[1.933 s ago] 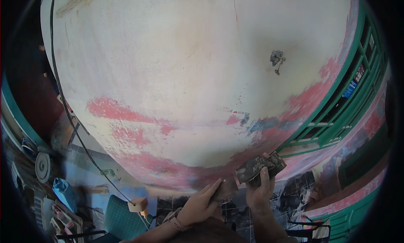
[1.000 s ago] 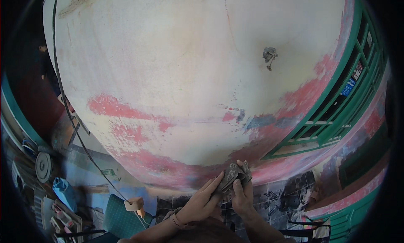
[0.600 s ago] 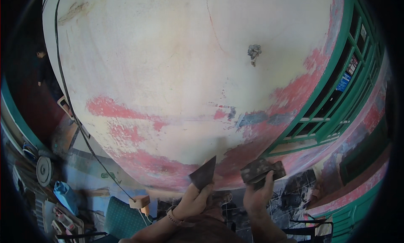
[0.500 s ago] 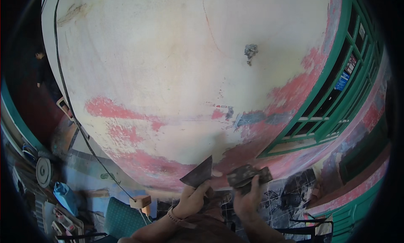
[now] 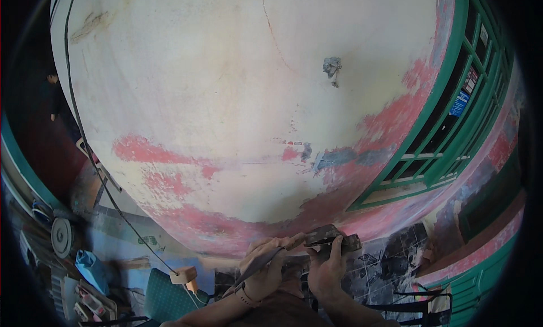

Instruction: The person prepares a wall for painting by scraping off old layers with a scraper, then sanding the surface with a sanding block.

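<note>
- Wall point(image 5: 237, 100): largest thing in view, whitish plaster with worn red paint in patches along its lower part, a small grey-blue patch near centre right, and a small dark mark high on the right.
- Green window frame point(image 5: 447, 140): right of the wall, barred.
- Black cable point(image 5: 90, 157): runs down the wall's left side to a small tan block point(image 5: 184, 275) near the lower edge.
- Green chair seat point(image 5: 169, 301): lower left, beside the left forearm.
- Left hand point(image 5: 263, 267): fingers curled, closed around the handle of a flat scraper blade point(image 5: 257, 263). Blade is dark, edge-on and tilted; its upper end reaches toward the right hand's tool. A band sits on the wrist.
- Right hand point(image 5: 325, 270): raised just right of the left, fingers wrapped up around a dark flat block-shaped tool point(image 5: 331, 237), thumb against its near side. Tool is held roughly level, at the foot of the wall's red band.
- Whether blade tip and block actually touch: cannot tell; they sit very close.
</note>
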The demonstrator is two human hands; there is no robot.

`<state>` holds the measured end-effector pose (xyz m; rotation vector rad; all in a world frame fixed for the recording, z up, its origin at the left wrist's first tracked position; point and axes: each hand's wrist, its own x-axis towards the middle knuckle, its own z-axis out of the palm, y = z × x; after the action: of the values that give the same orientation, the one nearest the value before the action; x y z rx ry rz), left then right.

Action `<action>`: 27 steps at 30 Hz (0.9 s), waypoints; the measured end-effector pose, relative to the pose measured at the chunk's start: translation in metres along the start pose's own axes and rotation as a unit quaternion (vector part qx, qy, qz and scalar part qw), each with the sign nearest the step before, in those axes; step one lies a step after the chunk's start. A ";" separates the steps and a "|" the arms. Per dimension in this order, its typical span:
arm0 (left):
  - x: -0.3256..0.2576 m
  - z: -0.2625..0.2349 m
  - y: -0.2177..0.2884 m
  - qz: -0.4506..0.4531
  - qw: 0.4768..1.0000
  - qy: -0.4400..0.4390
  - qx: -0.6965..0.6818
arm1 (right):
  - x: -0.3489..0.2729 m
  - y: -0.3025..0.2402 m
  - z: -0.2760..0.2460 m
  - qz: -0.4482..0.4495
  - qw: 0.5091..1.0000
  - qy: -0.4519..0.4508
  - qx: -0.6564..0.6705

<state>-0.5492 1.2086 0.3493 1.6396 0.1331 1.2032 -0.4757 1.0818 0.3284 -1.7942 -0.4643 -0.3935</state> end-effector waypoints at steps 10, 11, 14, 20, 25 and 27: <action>0.000 0.002 -0.004 0.087 0.995 0.023 0.048 | 0.011 -0.016 0.002 -0.059 0.993 0.021 0.098; 0.000 0.000 -0.005 0.105 0.993 0.029 0.053 | 0.008 -0.020 0.002 -0.002 0.988 -0.040 0.150; 0.001 -0.008 -0.008 0.097 0.988 -0.015 0.118 | 0.002 -0.026 0.007 0.011 0.974 -0.123 0.191; -0.010 -0.002 -0.005 0.067 0.995 -0.018 0.076 | 0.000 -0.026 0.014 -0.095 0.979 -0.162 0.082; -0.010 0.001 0.004 0.046 0.995 -0.079 0.030 | 0.017 -0.032 0.013 0.084 0.955 -0.123 0.257; -0.003 -0.001 0.009 0.032 0.989 -0.134 0.050 | 0.029 -0.036 0.010 0.105 0.921 -0.092 0.364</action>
<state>-0.5555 1.2033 0.3543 1.8889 -0.0285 1.0255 -0.4686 1.1029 0.3700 -1.1327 -0.4633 0.1043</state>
